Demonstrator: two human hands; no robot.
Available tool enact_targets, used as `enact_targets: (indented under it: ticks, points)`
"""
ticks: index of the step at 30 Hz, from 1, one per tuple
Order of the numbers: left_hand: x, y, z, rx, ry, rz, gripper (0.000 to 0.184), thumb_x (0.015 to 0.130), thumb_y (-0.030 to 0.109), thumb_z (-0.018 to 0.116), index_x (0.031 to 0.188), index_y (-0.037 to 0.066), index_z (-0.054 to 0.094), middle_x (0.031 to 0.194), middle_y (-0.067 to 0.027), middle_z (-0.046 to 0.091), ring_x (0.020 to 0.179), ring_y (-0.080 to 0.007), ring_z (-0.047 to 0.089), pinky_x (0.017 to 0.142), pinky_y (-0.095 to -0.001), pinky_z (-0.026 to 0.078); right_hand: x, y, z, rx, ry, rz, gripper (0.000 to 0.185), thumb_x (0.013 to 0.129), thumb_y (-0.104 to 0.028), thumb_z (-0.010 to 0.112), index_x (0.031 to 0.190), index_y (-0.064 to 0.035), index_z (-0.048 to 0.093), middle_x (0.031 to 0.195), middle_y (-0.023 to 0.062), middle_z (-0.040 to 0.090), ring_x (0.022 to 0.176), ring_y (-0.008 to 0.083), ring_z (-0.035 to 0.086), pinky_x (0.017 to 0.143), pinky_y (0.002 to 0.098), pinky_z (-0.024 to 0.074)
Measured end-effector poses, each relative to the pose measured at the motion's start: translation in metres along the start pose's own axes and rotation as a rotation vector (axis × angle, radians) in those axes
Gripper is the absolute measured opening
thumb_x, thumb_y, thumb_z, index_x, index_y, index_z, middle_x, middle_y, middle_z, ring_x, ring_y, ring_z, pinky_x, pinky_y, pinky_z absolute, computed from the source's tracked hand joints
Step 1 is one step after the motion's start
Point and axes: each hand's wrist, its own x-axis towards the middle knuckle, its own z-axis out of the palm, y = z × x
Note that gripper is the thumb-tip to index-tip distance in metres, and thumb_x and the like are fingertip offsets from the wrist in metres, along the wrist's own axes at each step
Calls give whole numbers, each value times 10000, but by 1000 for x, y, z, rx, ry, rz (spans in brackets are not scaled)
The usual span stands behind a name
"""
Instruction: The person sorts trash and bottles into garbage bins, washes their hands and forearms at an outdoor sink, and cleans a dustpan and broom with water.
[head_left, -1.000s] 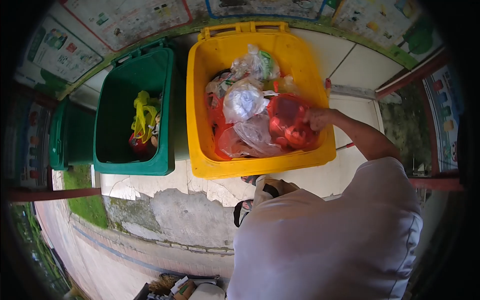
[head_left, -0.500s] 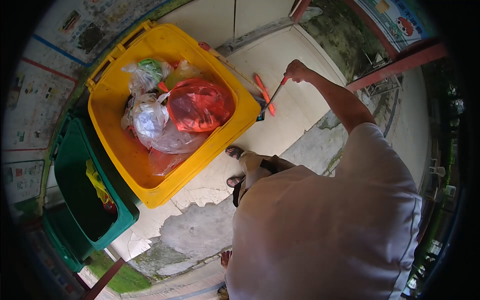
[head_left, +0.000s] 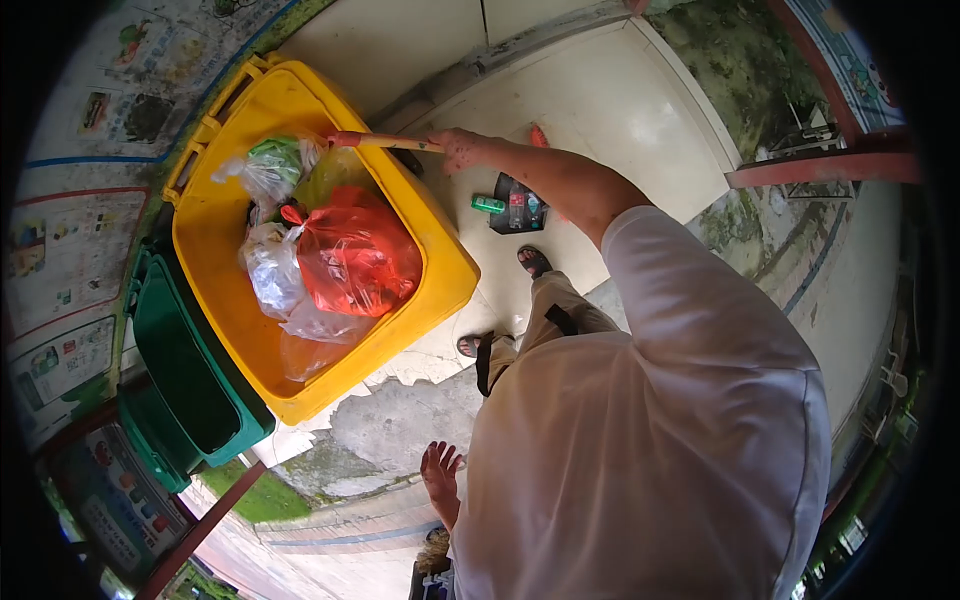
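Note:
My right hand [head_left: 462, 150] is closed around a wooden stick with a red end [head_left: 385, 141], which reaches over the right rim of the yellow bin [head_left: 455, 270]. Inside that bin lie a red plastic bag [head_left: 362, 255], a whitish bag [head_left: 272, 270] and a clear bag with something green [head_left: 277, 165]. At the lower middle my left hand [head_left: 440, 470] hangs with its fingers apart, holding nothing. A dark dustpan [head_left: 507, 220] on the floor holds bottles, with a green can [head_left: 487, 204] at its left edge.
A green bin [head_left: 190, 350] stands left of the yellow one. Sandalled feet [head_left: 534, 261] are on the tiles below the dustpan. Something orange-red [head_left: 539, 136] lies behind my right forearm. A red rail [head_left: 830, 170] crosses the right side, and posters [head_left: 80, 230] line the wall.
My right hand has moved left from a red-ended handle to the wooden stick. The dustpan and can have come into sight. My left hand shows more fully, and the view has shifted.

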Motion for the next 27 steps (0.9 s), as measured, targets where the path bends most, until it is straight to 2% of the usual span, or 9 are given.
enact_targets:
  ticks: [3, 8, 10, 12, 16, 18, 21, 24, 27]
  points:
    - [-3, 24, 69, 89, -76, 12, 539, 948, 347, 585, 1351, 16, 447, 1293, -164, 551, 1097, -295, 599, 830, -411, 539, -10, -16, -13, -157, -5, 86, 275, 721, -229, 653, 961, -98, 683, 938, 150, 674, 904, 326, 656, 757, 419, 534]
    - [-8, 56, 134, 253, -161, 28, 533, 948, 353, 583, 1339, 10, 465, 1278, -162, 565, 1092, -286, 603, 812, -401, 542, -45, 37, -98, -274, -86, 184, 276, 761, -250, 614, 930, -33, 635, 766, 160, 667, 730, 283, 687, 657, 398, 557]
    - [-8, 68, 154, 297, -221, 66, 524, 937, 358, 599, 1310, 3, 499, 1230, -152, 595, 1039, -266, 626, 802, -380, 541, -91, 45, -163, 71, -160, 394, 214, 806, -203, 575, 901, -13, 604, 673, 126, 618, 463, 223, 622, 430, 315, 538]
    - [4, 79, 171, 364, -309, 99, 521, 932, 361, 606, 1299, 2, 513, 1201, -149, 611, 1001, -256, 641, 793, -374, 542, -141, 52, -194, 377, 18, 396, 222, 809, -179, 605, 948, -6, 585, 648, 107, 613, 489, 223, 636, 422, 348, 543]
    - [30, 92, 232, 505, -570, 174, 539, 905, 382, 643, 1276, 6, 536, 1120, -97, 652, 907, -195, 658, 719, -317, 530, -236, 53, -223, 738, 130, 291, 240, 853, -147, 593, 1060, -33, 555, 809, 95, 632, 704, 213, 684, 628, 349, 604]
    - [57, 83, 260, 229, -987, 199, 511, 910, 362, 638, 1270, 14, 539, 1124, -93, 652, 889, -167, 653, 691, -285, 518, -276, 59, -221, 1143, 104, 241, 183, 904, -117, 558, 1075, -50, 563, 897, 115, 652, 816, 232, 687, 752, 364, 599]
    - [74, 68, 329, 285, -1104, 77, 513, 945, 445, 532, 1238, 24, 540, 1127, -115, 643, 889, -218, 654, 717, -321, 535, -324, 62, -210, 1579, 165, 203, 184, 957, -128, 512, 1090, -22, 584, 952, 177, 665, 854, 259, 691, 782, 407, 595]
    - [77, 57, 403, 271, -1059, -199, 463, 951, 451, 534, 1147, 32, 565, 1074, -114, 640, 947, -255, 637, 768, -387, 535, -340, 57, -201, 1702, 140, 531, 208, 894, -163, 567, 1020, -2, 609, 858, 180, 639, 685, 216, 645, 624, 332, 576]
    - [83, 41, 468, 159, -957, -429, 597, 925, 508, 558, 1169, -33, 490, 1107, -188, 580, 1048, -356, 590, 894, -511, 504, -331, 74, -180, 1379, 114, 499, 212, 797, -64, 578, 987, 24, 606, 743, 105, 546, 631, 155, 545, 513, 277, 451]
